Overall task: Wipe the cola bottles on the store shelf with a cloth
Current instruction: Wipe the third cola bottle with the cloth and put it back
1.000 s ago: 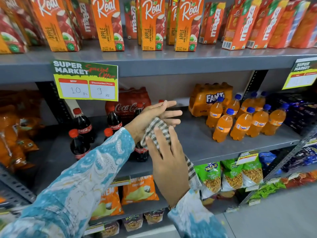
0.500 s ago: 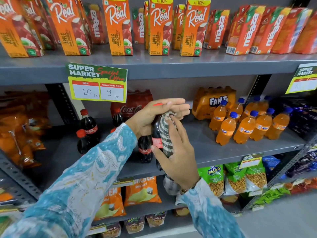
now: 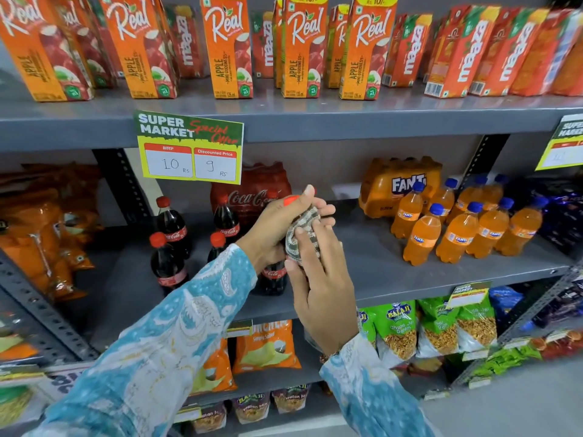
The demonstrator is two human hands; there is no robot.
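Small cola bottles with red caps stand on the grey middle shelf [image 3: 378, 266]: two at the left [image 3: 172, 223] [image 3: 165, 266] and two more behind my left sleeve [image 3: 225, 220]. My left hand [image 3: 274, 222] grips the upper part of another cola bottle [image 3: 273, 277]; only its label and base show. My right hand [image 3: 321, 279] presses a bunched checked cloth [image 3: 303, 228] against that bottle's top, under my left fingers. I cannot tell whether the bottle rests on the shelf.
A shrink-wrapped Coca-Cola pack [image 3: 252, 190] sits behind the bottles. Several Fanta bottles [image 3: 457, 228] and a Fanta pack [image 3: 397, 184] stand to the right. Juice cartons [image 3: 303, 48] fill the shelf above, and a price tag [image 3: 189, 149] hangs from it. Snack bags [image 3: 268, 345] lie below.
The cloth, draped over the bottle and then wrapped down its side, is now bunched at the bottle's top. Both hands stay on the same bottle.
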